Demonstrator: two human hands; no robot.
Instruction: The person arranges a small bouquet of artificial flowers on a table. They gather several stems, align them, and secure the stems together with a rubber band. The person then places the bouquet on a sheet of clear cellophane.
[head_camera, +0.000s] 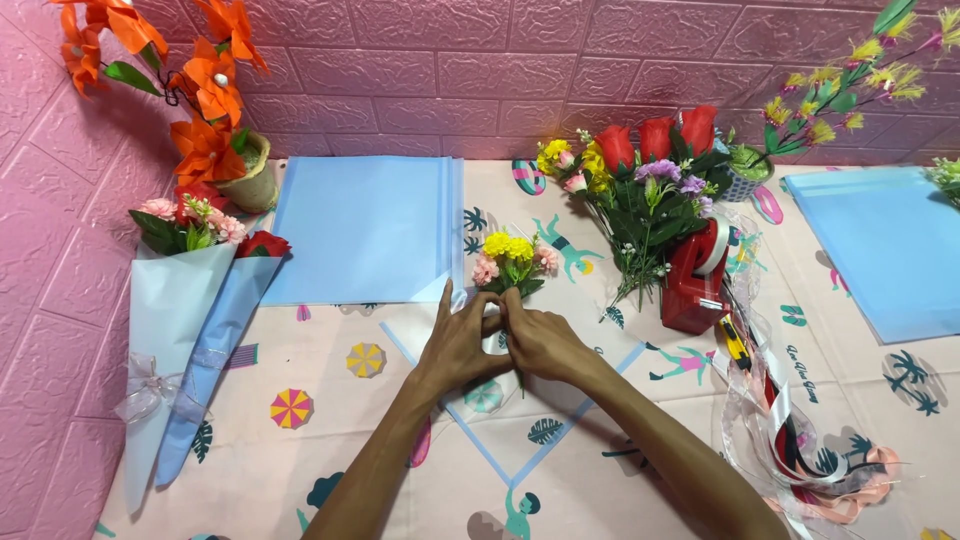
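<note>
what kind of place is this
Probably a small flower-wrapping craft table at home or in a shop: finished wrapped bouquets, a stack of blue wrapping sheets, a red tape dispenser and ribbons on it.

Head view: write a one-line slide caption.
Left hand and right hand pinch a small yellow-and-pink posy over a clear wrapping sheet.

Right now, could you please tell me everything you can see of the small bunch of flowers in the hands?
The small bunch of flowers has yellow blooms in the middle, pink ones either side and green leaves below. It looks artificial. It lies heads away on a clear wrapping sheet, with the left hand and right hand pinching its stems.
</note>
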